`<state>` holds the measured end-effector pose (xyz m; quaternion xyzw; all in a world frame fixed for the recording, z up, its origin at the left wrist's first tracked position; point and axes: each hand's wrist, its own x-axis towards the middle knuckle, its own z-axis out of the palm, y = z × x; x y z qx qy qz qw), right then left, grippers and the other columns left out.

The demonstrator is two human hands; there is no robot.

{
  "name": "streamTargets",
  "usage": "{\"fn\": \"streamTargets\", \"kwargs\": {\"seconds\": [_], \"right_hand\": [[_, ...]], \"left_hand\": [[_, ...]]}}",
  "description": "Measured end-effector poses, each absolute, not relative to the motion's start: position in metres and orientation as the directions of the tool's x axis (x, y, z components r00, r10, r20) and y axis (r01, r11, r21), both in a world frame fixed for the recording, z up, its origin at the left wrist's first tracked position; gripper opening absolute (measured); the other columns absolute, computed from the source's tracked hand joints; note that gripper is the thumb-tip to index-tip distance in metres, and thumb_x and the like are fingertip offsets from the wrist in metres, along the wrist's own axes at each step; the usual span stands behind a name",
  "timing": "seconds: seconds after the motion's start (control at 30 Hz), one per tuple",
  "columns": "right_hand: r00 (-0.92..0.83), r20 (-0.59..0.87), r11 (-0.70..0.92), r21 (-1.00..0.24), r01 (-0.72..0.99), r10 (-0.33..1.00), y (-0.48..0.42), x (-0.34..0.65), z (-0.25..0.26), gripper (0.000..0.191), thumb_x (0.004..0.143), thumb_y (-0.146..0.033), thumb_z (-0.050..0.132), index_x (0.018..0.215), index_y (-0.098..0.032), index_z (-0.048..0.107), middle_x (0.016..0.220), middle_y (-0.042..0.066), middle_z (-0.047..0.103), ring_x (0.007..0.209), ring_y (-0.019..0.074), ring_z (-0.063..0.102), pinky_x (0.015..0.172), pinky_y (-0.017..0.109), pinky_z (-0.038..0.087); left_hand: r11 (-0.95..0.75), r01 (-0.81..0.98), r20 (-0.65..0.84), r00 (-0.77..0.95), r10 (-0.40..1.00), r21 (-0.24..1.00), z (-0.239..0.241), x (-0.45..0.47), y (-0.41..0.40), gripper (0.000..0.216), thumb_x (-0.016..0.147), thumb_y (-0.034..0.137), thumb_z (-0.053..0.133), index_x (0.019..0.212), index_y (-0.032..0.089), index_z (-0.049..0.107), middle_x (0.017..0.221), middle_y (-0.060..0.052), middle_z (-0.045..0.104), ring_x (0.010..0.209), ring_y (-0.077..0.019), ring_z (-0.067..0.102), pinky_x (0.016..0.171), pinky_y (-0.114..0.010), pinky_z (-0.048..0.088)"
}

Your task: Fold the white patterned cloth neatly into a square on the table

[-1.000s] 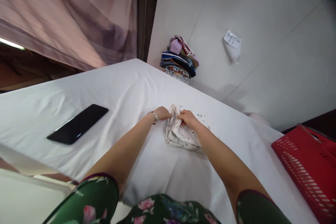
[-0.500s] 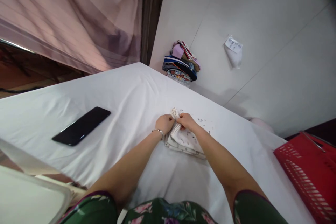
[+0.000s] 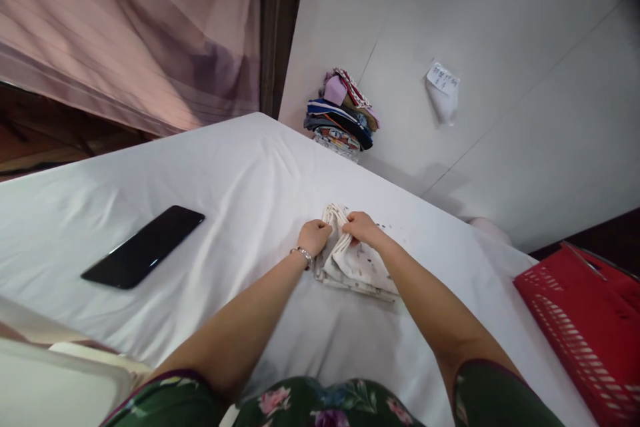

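A small white cloth with dark specks [image 3: 355, 267] lies folded on the white sheet [image 3: 225, 173] in front of me. My left hand [image 3: 314, 237], with a bracelet at the wrist, is closed on the cloth's left edge. My right hand [image 3: 361, 227] pinches the cloth's upper part just beside it. Both hands meet at the cloth's far end, fingers curled into the fabric.
A black phone [image 3: 144, 247] lies on the sheet to the left. A stack of folded colourful clothes [image 3: 343, 113] stands against the wall at the back. A red plastic basket [image 3: 585, 320] sits at the right edge. A paper note [image 3: 443, 80] hangs on the wall.
My left hand has drawn back a little from the cloth's far corner to its left edge and closed there. The right hand stays gripping the cloth.
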<state>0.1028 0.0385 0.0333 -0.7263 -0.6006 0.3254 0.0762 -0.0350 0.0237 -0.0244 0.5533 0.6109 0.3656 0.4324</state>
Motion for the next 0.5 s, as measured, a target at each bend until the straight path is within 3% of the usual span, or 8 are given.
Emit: {"fn": "streamTargets", "kwargs": {"seconds": [0.2, 0.5], "right_hand": [[0.045, -0.355, -0.219, -0.469, 0.856, 0.934, 0.034, 0.087, 0.033, 0.013, 0.062, -0.013, 0.054, 0.075, -0.013, 0.057, 0.059, 0.002, 0.058, 0.040, 0.0139, 0.055, 0.040, 0.019, 0.042], [-0.029, -0.489, -0.324, -0.620, 0.714, 0.872, 0.026, 0.093, 0.035, 0.002, 0.077, -0.015, 0.051, 0.077, -0.013, 0.051, 0.058, 0.001, 0.058, 0.054, 0.0128, 0.061, 0.050, 0.020, 0.052]], "left_hand": [[0.122, 0.344, -0.127, -0.006, 0.992, 0.931, -0.026, -0.030, 0.020, 0.020, 0.072, 0.026, 0.050, 0.070, 0.013, 0.065, 0.068, -0.003, 0.065, 0.064, -0.0115, 0.056, 0.057, -0.020, 0.038], [0.073, 0.412, -0.123, 0.095, 0.988, 0.908, -0.016, -0.029, 0.014, 0.023, 0.072, 0.022, 0.049, 0.078, 0.015, 0.069, 0.076, -0.005, 0.067, 0.072, -0.0140, 0.057, 0.063, -0.022, 0.038]]}}
